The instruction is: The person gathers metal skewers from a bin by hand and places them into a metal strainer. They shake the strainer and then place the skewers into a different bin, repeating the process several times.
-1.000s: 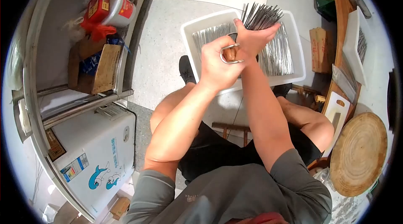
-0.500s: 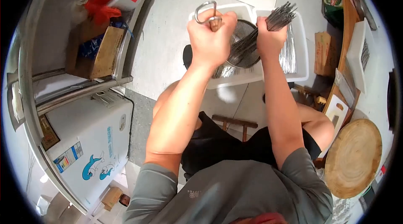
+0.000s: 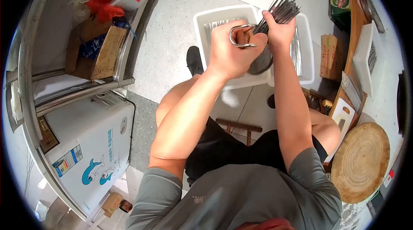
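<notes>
My left hand (image 3: 234, 51) is closed around the handle of a mesh strainer (image 3: 261, 63), whose metal loop (image 3: 241, 36) sticks out of the fist. The dark mesh bowl hangs below, partly hidden behind that hand. Right beside it, my right hand (image 3: 282, 34) grips a bundle of thin metal skewers (image 3: 284, 11), their ends fanning out above the fingers. The skewers' lower part is hidden behind my hands and the strainer. Both hands are above two white plastic bins, a left bin (image 3: 199, 27) and a right bin (image 3: 309, 40), with more metal skewers lying in each.
A white appliance with dolphin pictures (image 3: 90, 144) stands under a metal rack (image 3: 86, 88) at left. On the rack sits a cardboard box (image 3: 109, 55). To the right are a round wooden board (image 3: 361, 161), a white cutting board (image 3: 342, 120) and a carton (image 3: 329, 57).
My left hand has moved right with the strainer, close against my right hand, and the loop has turned. The skewer bundle has shifted slightly left and its ends are more spread.
</notes>
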`<state>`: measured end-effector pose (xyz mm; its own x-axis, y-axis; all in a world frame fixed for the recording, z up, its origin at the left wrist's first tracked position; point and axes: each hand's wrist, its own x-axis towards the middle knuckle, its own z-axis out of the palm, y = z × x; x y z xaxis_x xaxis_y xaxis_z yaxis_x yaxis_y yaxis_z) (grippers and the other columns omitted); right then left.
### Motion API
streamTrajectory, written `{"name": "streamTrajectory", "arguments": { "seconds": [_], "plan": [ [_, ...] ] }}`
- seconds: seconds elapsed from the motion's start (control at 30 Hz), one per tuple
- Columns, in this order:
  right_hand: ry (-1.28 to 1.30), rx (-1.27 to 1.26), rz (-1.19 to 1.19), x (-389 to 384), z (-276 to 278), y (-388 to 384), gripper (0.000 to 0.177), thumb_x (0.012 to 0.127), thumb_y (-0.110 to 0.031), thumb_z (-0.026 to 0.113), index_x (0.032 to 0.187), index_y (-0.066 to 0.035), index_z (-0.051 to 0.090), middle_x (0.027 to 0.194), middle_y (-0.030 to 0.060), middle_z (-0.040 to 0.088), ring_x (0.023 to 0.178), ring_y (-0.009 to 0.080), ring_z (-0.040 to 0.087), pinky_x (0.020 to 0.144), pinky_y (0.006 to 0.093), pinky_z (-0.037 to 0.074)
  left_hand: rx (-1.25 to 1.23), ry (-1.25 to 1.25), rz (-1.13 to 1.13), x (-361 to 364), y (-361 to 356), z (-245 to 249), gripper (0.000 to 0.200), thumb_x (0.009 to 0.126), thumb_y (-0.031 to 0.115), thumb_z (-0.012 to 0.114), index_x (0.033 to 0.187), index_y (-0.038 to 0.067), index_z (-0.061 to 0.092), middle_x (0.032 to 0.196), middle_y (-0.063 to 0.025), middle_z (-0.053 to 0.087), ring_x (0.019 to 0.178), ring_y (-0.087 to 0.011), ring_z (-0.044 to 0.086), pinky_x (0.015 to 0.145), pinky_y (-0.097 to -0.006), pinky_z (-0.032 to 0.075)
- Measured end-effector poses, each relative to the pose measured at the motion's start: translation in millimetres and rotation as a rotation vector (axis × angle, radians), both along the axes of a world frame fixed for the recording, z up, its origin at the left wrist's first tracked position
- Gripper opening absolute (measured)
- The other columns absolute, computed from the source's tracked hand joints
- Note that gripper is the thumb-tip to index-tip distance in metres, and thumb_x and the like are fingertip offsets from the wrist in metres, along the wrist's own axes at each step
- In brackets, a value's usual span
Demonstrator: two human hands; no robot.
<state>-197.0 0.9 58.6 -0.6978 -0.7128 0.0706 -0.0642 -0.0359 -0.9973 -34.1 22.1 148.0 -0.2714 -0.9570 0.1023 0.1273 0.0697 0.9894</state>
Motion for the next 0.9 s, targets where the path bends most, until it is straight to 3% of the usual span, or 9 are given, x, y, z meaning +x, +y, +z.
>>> {"name": "streamTrajectory", "arguments": {
  "seconds": [0.1, 0.13, 0.23, 0.27, 0.37, 0.53, 0.73, 0.83, 0.9],
  "plan": [
    [-0.211, -0.055, 0.049, 3, -9, -8, 0.029, 0.075, -0.007, 0.074, 0.098, 0.001, 0.058, 0.085, 0.0040, 0.064, 0.080, 0.0135, 0.060, 0.079, 0.0292, 0.048, -0.004, -0.028, -0.004, -1, 1, 7, 0.031, 0.072, 0.001, 0.066, 0.056, 0.002, 0.039, 0.050, 0.0034, 0.035, 0.051, -0.0046, 0.030, 0.045, -0.0234, 0.027],
    [-0.175, -0.031, 0.135, 3, -8, -8, 0.028, 0.084, -0.002, 0.064, 0.109, 0.007, 0.053, 0.088, 0.0091, 0.064, 0.074, 0.0164, 0.062, 0.072, 0.0295, 0.052, -0.008, -0.032, -0.001, -1, 1, 9, 0.031, 0.072, 0.001, 0.066, 0.056, 0.002, 0.039, 0.050, 0.0034, 0.035, 0.051, -0.0045, 0.030, 0.045, -0.0234, 0.028],
    [-0.262, 0.006, 0.191, 5, -1, -6, 0.019, 0.086, -0.006, 0.064, 0.099, 0.005, 0.058, 0.082, 0.0077, 0.063, 0.070, 0.0150, 0.061, 0.067, 0.0278, 0.051, -0.074, -0.034, -0.044, 9, -6, -1, 0.017, 0.082, -0.004, 0.056, 0.066, 0.001, 0.054, 0.059, 0.0055, 0.050, 0.056, -0.0022, 0.043, 0.051, -0.0198, 0.034],
    [-0.204, -0.035, 0.170, 7, -3, -7, 0.018, 0.083, -0.013, 0.068, 0.086, 0.003, 0.060, 0.071, 0.0044, 0.063, 0.062, 0.0105, 0.058, 0.060, 0.0249, 0.047, -0.166, -0.080, 0.012, 9, -10, -2, 0.020, 0.083, -0.002, 0.056, 0.063, 0.002, 0.053, 0.060, 0.0051, 0.050, 0.056, -0.0023, 0.042, 0.050, -0.0203, 0.033],
    [-0.049, -0.024, 0.055, 13, 12, -3, 0.019, 0.084, -0.015, 0.069, 0.083, 0.002, 0.060, 0.067, 0.0038, 0.061, 0.058, 0.0103, 0.057, 0.057, 0.0247, 0.046, -0.087, 0.040, 0.192, 8, -21, 7, 0.032, 0.075, 0.002, 0.063, 0.054, 0.003, 0.040, 0.048, 0.0050, 0.038, 0.049, -0.0027, 0.032, 0.042, -0.0233, 0.027],
    [0.091, -0.006, 0.012, 15, 56, -6, 0.024, 0.084, -0.021, 0.068, 0.079, 0.001, 0.058, 0.063, 0.0039, 0.061, 0.058, 0.0104, 0.057, 0.056, 0.0257, 0.046, 0.023, 0.068, 0.236, 16, -28, 14, 0.031, 0.077, 0.006, 0.062, 0.053, 0.003, 0.042, 0.046, 0.0078, 0.037, 0.047, -0.0017, 0.031, 0.042, -0.0217, 0.025],
    [0.149, -0.125, 0.038, 15, 71, -22, 0.017, 0.086, -0.014, 0.065, 0.079, 0.000, 0.059, 0.064, 0.0028, 0.059, 0.058, 0.0091, 0.054, 0.056, 0.0247, 0.043, -0.027, 0.014, 0.159, 24, -23, 22, 0.021, 0.080, 0.011, 0.063, 0.063, 0.005, 0.053, 0.055, 0.0019, 0.049, 0.049, -0.0043, 0.038, 0.044, -0.0218, 0.026],
    [0.286, -0.139, 0.023, 13, 71, -21, 0.026, 0.084, -0.024, 0.068, 0.078, 0.001, 0.061, 0.061, 0.0045, 0.063, 0.058, 0.0118, 0.060, 0.058, 0.0271, 0.047, 0.000, 0.166, 0.194, 27, -25, 22, 0.020, 0.080, 0.011, 0.063, 0.064, 0.004, 0.053, 0.055, 0.0016, 0.049, 0.049, -0.0046, 0.038, 0.044, -0.0217, 0.026],
    [0.283, -0.121, 0.028, 13, 84, -17, 0.018, 0.086, -0.013, 0.063, 0.074, 0.000, 0.059, 0.063, 0.0038, 0.061, 0.058, 0.0102, 0.056, 0.057, 0.0247, 0.044, -0.006, 0.145, 0.238, 30, -26, 25, 0.021, 0.080, 0.011, 0.063, 0.063, 0.004, 0.053, 0.055, 0.0011, 0.049, 0.049, -0.0052, 0.039, 0.045, -0.0219, 0.027]
  ]
}}
